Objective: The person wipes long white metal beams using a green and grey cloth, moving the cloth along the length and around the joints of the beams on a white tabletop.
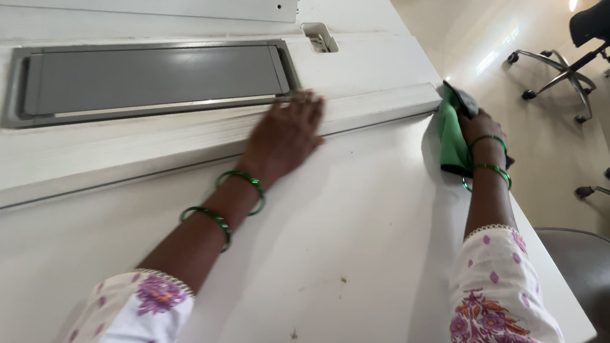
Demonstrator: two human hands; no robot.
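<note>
My right hand [481, 129] grips a green cloth [449, 136] at the white worktop's [356, 257] far edge — fingers closed around it. My left hand [283, 139] lies flat, fingers spread, on the raised white rail [175, 142] just beside the grey cable tray lid [151, 77].

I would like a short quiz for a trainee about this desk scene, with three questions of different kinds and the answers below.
1. True or false: the right hand holds a green cloth at the desk's edge.
2. Where does the left hand rest?
A. on the office chair
B. flat on the white raised strip beside the grey cover panel
C. on the floor
3. Fill in: both wrists wear green ____.

Key: 1 true; 2 B; 3 bangles.
</note>
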